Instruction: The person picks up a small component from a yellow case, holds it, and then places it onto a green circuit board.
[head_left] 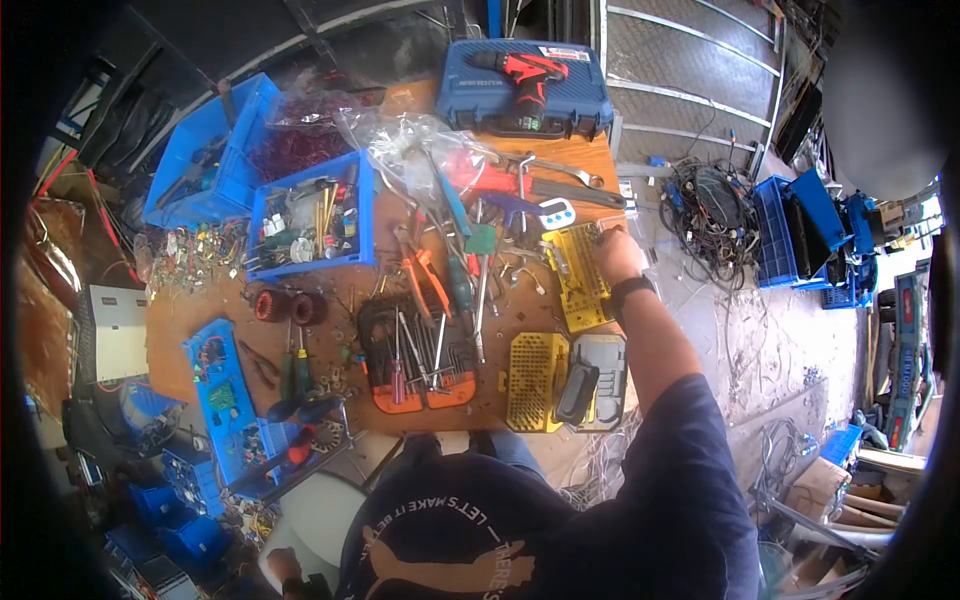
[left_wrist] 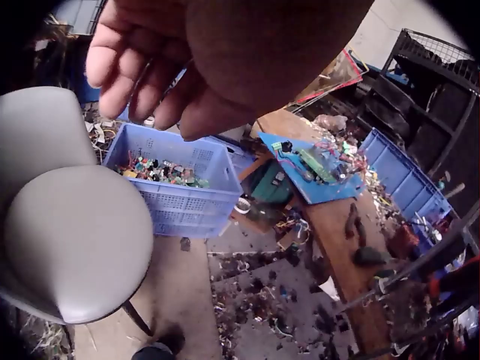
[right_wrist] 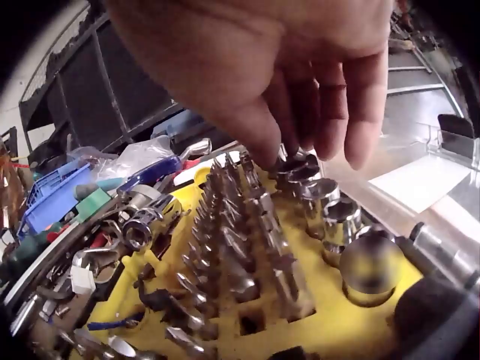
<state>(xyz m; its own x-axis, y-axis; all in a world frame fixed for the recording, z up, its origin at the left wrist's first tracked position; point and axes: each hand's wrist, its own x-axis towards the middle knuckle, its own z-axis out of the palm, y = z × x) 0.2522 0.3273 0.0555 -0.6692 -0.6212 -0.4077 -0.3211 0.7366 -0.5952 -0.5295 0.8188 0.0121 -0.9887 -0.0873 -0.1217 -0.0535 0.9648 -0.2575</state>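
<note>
At the right side of the table my right hand (head_left: 620,258) reaches over a yellow case of driver bits and sockets (head_left: 578,285). In the right wrist view its thumb and fingers point down at the far end of a row of chrome sockets (right_wrist: 341,217), beside several rows of metal bits (right_wrist: 232,240). The fingertips are right at the farthest sockets; I cannot tell whether they pinch one. My left hand (left_wrist: 161,71) hangs loosely curled, holding nothing, low at my side near a grey chair (left_wrist: 79,240).
Another yellow bit case (head_left: 535,385) lies beside a grey case half (head_left: 605,385). A black-and-orange hex key set (head_left: 415,355), blue parts bins (head_left: 312,215) and loose tools crowd the table. A red drill (head_left: 530,85) lies on a blue case (head_left: 460,100) at the back.
</note>
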